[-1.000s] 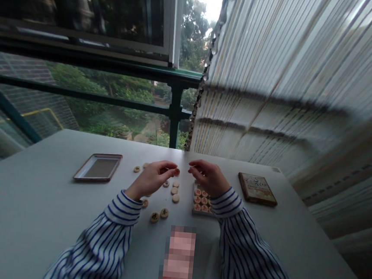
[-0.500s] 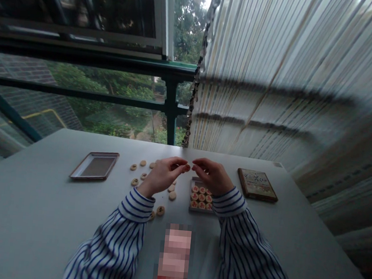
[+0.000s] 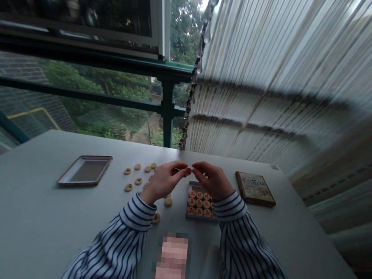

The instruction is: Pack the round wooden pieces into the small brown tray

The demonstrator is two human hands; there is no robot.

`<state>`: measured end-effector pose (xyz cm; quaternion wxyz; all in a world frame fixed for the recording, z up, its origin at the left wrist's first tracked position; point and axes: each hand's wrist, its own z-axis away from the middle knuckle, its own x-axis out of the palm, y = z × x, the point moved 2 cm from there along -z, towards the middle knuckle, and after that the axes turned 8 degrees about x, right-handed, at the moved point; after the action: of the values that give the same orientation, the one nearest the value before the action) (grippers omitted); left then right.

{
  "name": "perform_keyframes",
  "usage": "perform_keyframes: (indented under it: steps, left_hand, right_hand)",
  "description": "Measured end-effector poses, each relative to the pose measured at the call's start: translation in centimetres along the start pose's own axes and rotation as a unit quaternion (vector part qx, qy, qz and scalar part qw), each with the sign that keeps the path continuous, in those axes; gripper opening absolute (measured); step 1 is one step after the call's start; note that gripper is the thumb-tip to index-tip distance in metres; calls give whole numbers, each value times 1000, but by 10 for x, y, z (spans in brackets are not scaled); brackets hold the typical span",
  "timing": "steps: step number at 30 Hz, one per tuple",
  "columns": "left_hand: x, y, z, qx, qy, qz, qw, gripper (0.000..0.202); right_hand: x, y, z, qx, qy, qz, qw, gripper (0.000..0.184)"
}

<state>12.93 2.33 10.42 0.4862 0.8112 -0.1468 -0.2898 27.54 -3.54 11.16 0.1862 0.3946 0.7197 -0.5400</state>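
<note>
Between my hands, above the table, is a round Chinese chess piece (image 3: 188, 171). My left hand (image 3: 166, 179) pinches it between thumb and fingers. The fingertips of my right hand (image 3: 212, 179) are closed at its right edge, touching it. Below my right hand lies a shallow box (image 3: 195, 217) with rows of pieces with red characters (image 3: 199, 203); my right hand and sleeve cover part of it. Loose wooden pieces (image 3: 129, 187), some showing dark characters, are scattered around and behind my left hand.
An upturned box lid (image 3: 61, 182) lies on the left of the white table (image 3: 29, 212). On the right rests a closed flat box with a printed cover (image 3: 256, 189). Behind the table's far edge stand a green railing (image 3: 167, 112) and a striped sheer curtain (image 3: 225, 134).
My right fingertips, just apart from the piece before, now meet it beside my left fingers. The view has shifted slightly, so the table items appear lower and farther left.
</note>
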Motion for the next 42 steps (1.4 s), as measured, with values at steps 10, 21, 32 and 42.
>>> perform_keyframes:
  steps: [10,21,32,42]
  left_hand:
    - [2,-3,0,-8,11,35,999,30]
    - [9,-6,-1,-3,2,41,999,27]
    - [10,-18,-1,-4,12,48,999,29]
    - [9,-16,-1,-23,18,62,998,30]
  right_hand:
    - [3,8,3,0,-26,-7,1000,18]
    - [6,9,2,3,-31,-54,998,16]
    - [7,10,2,-14,-57,-55,997,20]
    - [6,8,2,-11,-48,-40,998,17]
